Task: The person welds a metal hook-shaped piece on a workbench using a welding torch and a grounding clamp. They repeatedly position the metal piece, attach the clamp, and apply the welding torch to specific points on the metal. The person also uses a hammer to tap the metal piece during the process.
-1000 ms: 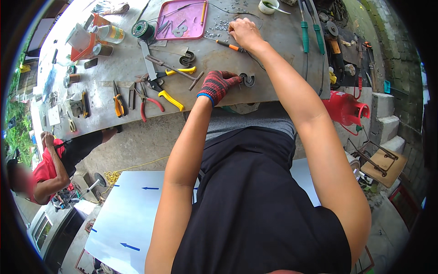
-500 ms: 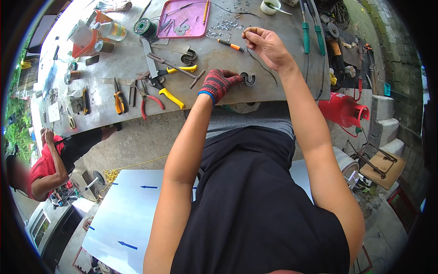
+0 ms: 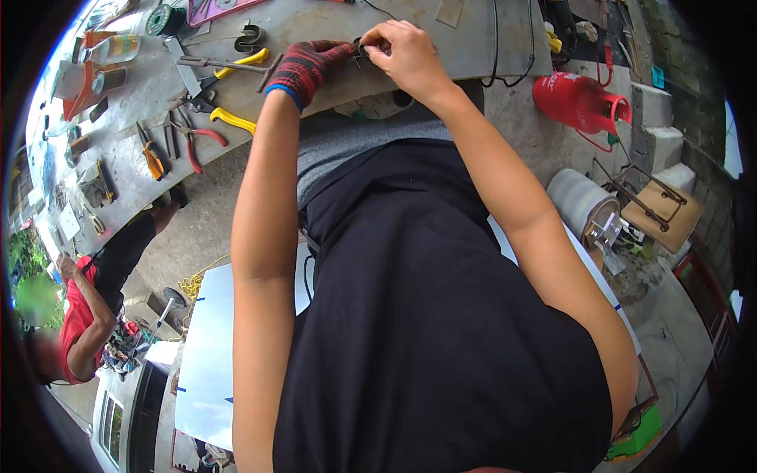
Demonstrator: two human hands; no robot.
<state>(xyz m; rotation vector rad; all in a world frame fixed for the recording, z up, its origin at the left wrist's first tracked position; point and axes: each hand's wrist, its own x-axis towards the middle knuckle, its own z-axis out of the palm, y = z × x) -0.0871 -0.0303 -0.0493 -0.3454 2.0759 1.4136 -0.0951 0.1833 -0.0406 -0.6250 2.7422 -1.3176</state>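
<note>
My left hand (image 3: 309, 69), in a red and black knitted glove, grips a dark curved metal strip (image 3: 359, 55) over the front part of the metal bench. Bare, my right hand (image 3: 404, 57) pinches with thumb and fingers at the strip's other side. Whether a small piece sits between those fingertips is hidden. Left of the glove lies a T-shaped metal rod (image 3: 225, 65), with another curved metal strip (image 3: 249, 38) behind it. Yellow-handled snips (image 3: 233, 120) rest close to the bench edge.
Red-handled pliers (image 3: 192, 143) and orange-handled pliers (image 3: 152, 162) lie leftward. Farther back are a green spool (image 3: 165, 20) and a pink tray (image 3: 225, 8). A red gas cylinder (image 3: 579, 102) stands right of the bench. Another person (image 3: 83, 307) is at far left.
My right hand has come down and left to the metal strip in my left hand. The view has shifted, so the bench sits higher and farther left in the picture.
</note>
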